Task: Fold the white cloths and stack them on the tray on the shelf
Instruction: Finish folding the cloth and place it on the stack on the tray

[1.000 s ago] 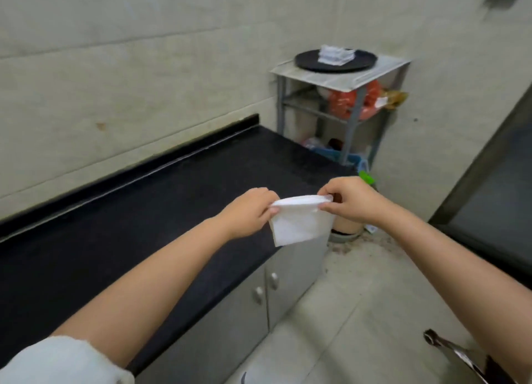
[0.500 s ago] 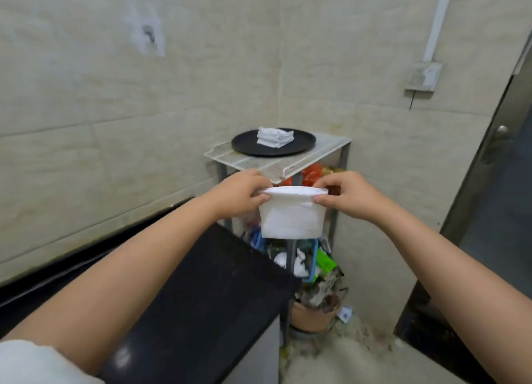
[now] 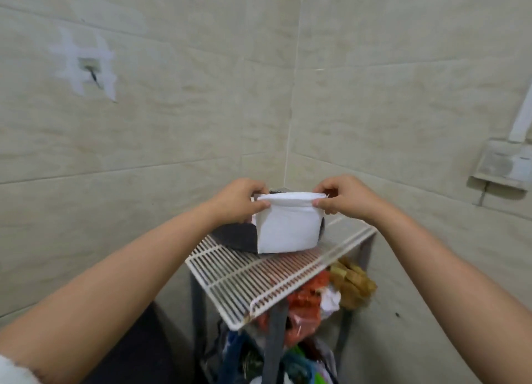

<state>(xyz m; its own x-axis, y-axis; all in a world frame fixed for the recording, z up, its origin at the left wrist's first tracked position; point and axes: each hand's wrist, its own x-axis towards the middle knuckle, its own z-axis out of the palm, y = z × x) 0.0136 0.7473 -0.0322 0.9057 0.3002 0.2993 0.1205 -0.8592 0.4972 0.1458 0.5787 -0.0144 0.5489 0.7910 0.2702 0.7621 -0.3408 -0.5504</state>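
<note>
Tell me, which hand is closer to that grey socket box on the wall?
Right. The right hand pinches the cloth's corner on the socket box's side; the left hand holds the far corner.

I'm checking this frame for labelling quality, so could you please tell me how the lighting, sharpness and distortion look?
Head view: soft, even light, no glare; the folded white cloth is bright, its texture washed out. Head view: both hands and the wire shelf are fairly sharp; the clutter beneath is smeared. Head view: wide-angle bending curves the wall lines; the cloth hides most of the dark tray.
</note>
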